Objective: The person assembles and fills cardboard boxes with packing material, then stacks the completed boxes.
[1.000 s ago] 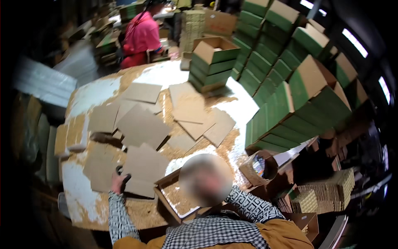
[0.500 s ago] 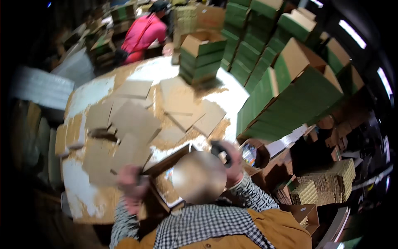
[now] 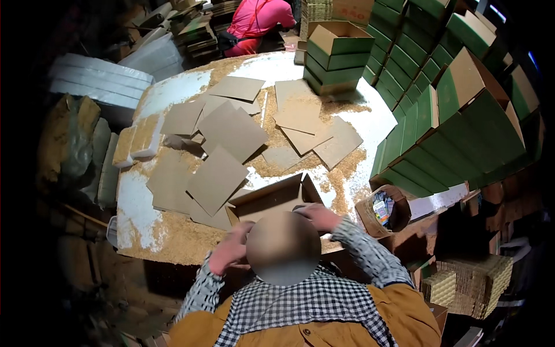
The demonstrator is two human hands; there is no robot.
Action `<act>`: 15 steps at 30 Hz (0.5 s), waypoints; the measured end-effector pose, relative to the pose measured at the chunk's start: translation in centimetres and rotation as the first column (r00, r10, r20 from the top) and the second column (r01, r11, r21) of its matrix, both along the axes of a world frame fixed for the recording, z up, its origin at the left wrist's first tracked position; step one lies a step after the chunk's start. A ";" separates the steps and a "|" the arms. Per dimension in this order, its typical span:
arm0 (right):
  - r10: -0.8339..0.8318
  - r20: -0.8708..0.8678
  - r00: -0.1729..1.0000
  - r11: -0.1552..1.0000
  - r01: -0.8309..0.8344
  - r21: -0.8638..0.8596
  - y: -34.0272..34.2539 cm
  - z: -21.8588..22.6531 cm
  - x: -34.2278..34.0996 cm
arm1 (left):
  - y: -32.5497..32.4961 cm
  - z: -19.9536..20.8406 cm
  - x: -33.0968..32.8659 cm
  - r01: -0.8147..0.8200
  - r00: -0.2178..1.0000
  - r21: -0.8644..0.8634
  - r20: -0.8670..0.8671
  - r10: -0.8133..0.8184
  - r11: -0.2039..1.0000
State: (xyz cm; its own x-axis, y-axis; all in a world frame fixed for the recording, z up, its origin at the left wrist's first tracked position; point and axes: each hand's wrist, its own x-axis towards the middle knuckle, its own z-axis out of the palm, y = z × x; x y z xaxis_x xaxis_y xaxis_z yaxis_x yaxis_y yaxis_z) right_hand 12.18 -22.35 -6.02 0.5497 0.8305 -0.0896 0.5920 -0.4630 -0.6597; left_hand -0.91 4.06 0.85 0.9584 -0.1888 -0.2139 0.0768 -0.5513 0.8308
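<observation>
An open brown cardboard box [image 3: 272, 199] lies at the table's near edge, right in front of me. My left hand [image 3: 230, 250] is at its near left side, fingers bent in toward the box; a blurred round patch hides some of them. My right hand [image 3: 321, 218] grips the right side of the box, fingers curled over its rim, with something dark at the fingertips. The patch covers the near part of the box, so what lies there is hidden. Flat cardboard sheets [image 3: 217, 179] overlap just beyond and left of the box.
The white table [image 3: 136, 199] carries brown crumbs. A green open carton [image 3: 338, 63] stands at its far side; stacked green cartons [image 3: 451, 139] rise at the right. An open container [image 3: 370, 217] with small packets is near my right arm. Someone in pink [image 3: 260, 23] bends beyond the table.
Both hands have come closer together at the box; the left moved inward from the box's left side. The small packets no longer show inside the box. The view has shifted.
</observation>
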 end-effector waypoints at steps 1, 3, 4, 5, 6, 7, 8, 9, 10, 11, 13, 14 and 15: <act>-0.165 -0.158 0.974 0.933 0.206 0.296 -1.2 4.5 -0.4 | 1.7 0.3 -0.9 -0.302 0.953 0.045 0.024 0.301 0.952; -0.504 -0.414 0.758 0.671 0.645 0.366 -5.0 5.5 0.4 | 6.2 -3.2 -3.0 -0.581 0.806 -0.147 0.032 0.591 0.800; -0.604 -0.325 0.727 0.582 0.682 0.444 -6.2 5.5 0.9 | 6.8 -3.5 -3.0 -0.643 0.764 -0.148 -0.059 0.643 0.751; -0.654 -0.284 0.701 0.648 0.713 0.268 -5.5 5.5 1.4 | 7.6 -3.5 -3.2 -0.708 0.706 -0.145 -0.130 0.696 0.691; -0.496 -0.442 0.748 0.761 0.619 0.194 -4.5 2.1 1.1 | 8.2 -6.8 -3.6 -0.605 0.784 0.048 -0.136 0.605 0.795; -0.330 -0.587 0.739 0.854 0.499 0.149 -3.2 -1.3 0.7 | 8.5 -10.7 -3.3 -0.410 0.898 0.103 -0.132 0.421 0.906; -0.274 -0.344 0.898 0.954 0.300 0.024 -1.3 -2.0 0.3 | 7.7 -14.6 -3.0 -0.357 0.902 0.128 -0.209 0.377 0.925; -0.166 -0.093 0.982 0.975 0.149 -0.166 -0.3 -2.8 0.1 | 4.8 -15.9 -2.1 -0.379 0.898 0.159 -0.175 0.404 0.912; -0.287 -0.122 0.950 0.957 0.279 -0.079 -0.4 -4.6 1.0 | 1.7 -16.6 -1.2 -0.404 0.892 0.189 -0.135 0.432 0.895; -0.423 -0.151 0.894 0.903 0.429 0.008 -1.4 -6.1 1.8 | -1.3 -15.0 -0.2 -0.512 0.855 0.199 0.024 0.518 0.836; -0.706 -0.094 0.702 0.661 0.701 0.268 -1.1 -4.7 1.5 | -1.8 -13.9 -0.6 -0.618 0.733 0.280 -0.133 0.667 0.735; -0.666 -0.354 0.657 0.650 0.744 0.156 -2.0 -5.4 0.8 | -0.1 -18.1 -1.5 -0.681 0.725 0.015 -0.128 0.677 0.732; -0.513 -0.775 0.368 0.730 0.662 -0.170 -2.2 -7.2 0.4 | 0.8 -22.6 -2.0 -0.674 0.736 -0.253 -0.149 0.661 0.694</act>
State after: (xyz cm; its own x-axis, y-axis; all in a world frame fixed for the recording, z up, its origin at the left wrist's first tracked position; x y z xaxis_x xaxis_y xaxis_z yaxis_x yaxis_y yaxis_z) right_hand 12.58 -24.51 -13.20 0.6933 0.3647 -0.6216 -0.5197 -0.3446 -0.7818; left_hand -2.90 4.85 -21.74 0.8461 0.4410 -0.2993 0.3752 -0.0941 0.9221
